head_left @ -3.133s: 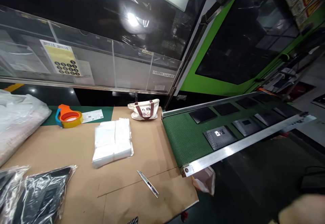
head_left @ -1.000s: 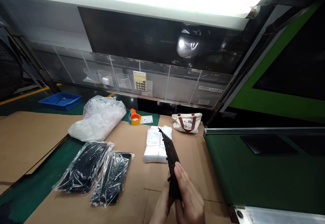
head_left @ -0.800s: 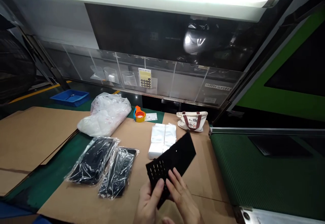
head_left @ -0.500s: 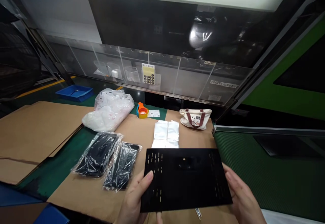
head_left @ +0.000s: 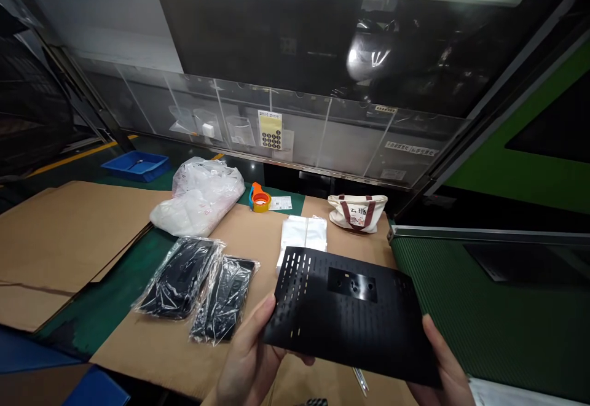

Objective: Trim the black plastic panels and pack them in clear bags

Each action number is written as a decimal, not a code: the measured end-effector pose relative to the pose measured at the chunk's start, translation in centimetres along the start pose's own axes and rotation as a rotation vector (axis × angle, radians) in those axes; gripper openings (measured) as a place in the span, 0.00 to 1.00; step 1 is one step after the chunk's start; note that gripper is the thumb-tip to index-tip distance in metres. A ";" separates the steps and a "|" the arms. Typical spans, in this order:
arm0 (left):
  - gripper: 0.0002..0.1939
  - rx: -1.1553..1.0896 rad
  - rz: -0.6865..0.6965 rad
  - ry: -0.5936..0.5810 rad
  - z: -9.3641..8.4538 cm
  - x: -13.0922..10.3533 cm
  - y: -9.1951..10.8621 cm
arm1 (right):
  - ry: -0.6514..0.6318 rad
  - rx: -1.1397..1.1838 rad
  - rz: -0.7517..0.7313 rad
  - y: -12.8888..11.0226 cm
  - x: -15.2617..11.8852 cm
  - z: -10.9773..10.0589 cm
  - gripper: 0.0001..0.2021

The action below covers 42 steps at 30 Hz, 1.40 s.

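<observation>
We hold one black slotted panel (head_left: 350,332) tilted above the cardboard (head_left: 161,357), our left hand (head_left: 251,357) and right hand (head_left: 452,374) half-closed, gripping opposite ends. Beyond lies one stack of clear bags (head_left: 302,233); leftward, two plastic-wrapped black packets (head_left: 177,280); farther, one tape dispenser (head_left: 260,200), one canvas bag (head_left: 350,214).

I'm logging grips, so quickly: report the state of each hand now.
Left hand: closed on the black panel, at its left edge.
Right hand: closed on the black panel's right edge.
</observation>
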<state>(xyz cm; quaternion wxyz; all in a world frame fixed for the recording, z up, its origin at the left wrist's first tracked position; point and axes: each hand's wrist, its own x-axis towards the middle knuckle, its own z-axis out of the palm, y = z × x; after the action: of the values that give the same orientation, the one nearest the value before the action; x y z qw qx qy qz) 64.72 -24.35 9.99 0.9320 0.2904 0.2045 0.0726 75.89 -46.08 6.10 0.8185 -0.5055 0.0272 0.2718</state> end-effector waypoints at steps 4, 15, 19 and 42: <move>0.20 -0.001 0.048 -0.043 0.0 0.4 -0.5 | -0.015 -0.024 -0.023 0.0 0.0 0.4 0.23; 0.25 0.474 0.232 0.072 -1.7 1.8 1.2 | 0.071 -0.127 -0.084 -0.1 -1.3 0.4 0.17; 0.21 0.684 0.361 0.147 -3.0 2.3 1.6 | -0.207 -0.670 -0.381 -0.9 -1.6 1.7 0.10; 0.26 0.451 0.449 0.078 -2.6 2.6 1.0 | -0.137 -1.553 -1.333 -0.9 -1.4 2.5 0.20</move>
<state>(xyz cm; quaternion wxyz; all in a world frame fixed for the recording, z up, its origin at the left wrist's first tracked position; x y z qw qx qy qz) 65.94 -21.53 7.75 0.7963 0.5244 0.1818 0.2405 74.56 -44.89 8.47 0.2498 -0.7916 -0.4895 -0.2672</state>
